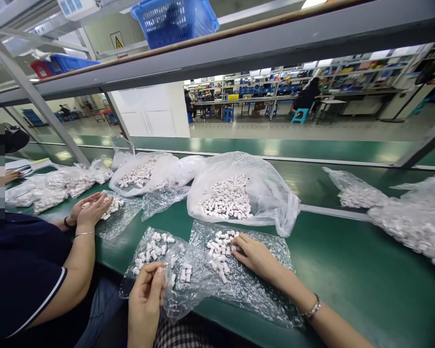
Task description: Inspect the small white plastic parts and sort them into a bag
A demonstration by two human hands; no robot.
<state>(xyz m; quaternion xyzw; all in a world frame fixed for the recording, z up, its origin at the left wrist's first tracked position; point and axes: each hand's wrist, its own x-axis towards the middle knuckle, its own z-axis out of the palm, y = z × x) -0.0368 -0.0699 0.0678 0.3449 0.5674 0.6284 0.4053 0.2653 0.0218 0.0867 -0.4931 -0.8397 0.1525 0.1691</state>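
My left hand (147, 295) is raised near the table's front edge, its fingertips pinched on a small white plastic piece above a clear plastic sheet (195, 285). My right hand (253, 253) rests flat on a second clear sheet (271, 280), fingers touching a pile of small white pieces (220, 249). Another small heap of white pieces (152, 246) lies on the left sheet. Behind them a large open clear bag (271, 193) holds many white pieces (226, 198).
A person in a dark shirt sits at my left, both hands (90, 210) on white pieces over another plastic sheet. More bags of white pieces lie along the green table (348, 261), at left (58, 186), centre (141, 174) and right (416, 217). A grey shelf frame (239, 48) runs overhead.
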